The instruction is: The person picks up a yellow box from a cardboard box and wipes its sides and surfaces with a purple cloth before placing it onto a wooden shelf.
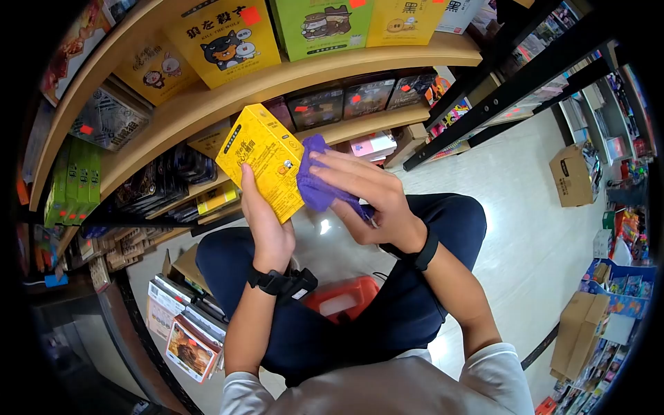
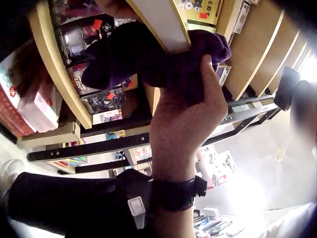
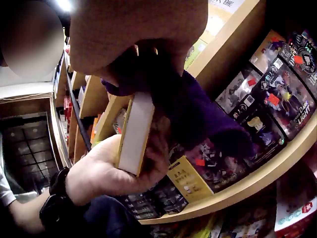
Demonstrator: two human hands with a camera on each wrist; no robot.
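Observation:
In the head view, a small yellow card-game box (image 1: 266,162) is tilted in front of the person, held in the left hand (image 1: 266,228). The left thumb lies along the printed face. A purple cloth (image 1: 315,187) is bunched in the right hand (image 1: 377,200), against the box's right side. From the right wrist, the left hand (image 3: 111,168) cups the box from below, and its white side (image 3: 134,134) faces the camera. The cloth (image 3: 213,116) drapes across behind it. In the left wrist view the right hand (image 2: 183,119) grips the cloth (image 2: 133,59) by the box edge.
Wooden shelves (image 1: 290,76) curve close ahead, carrying yellow and green game boxes (image 1: 321,28) and, lower down, dark packages (image 1: 366,97). A black metal post (image 1: 484,104) stands at right. On the floor are stacked books (image 1: 187,339), a red object (image 1: 342,297) between the legs and cardboard cartons (image 1: 581,332).

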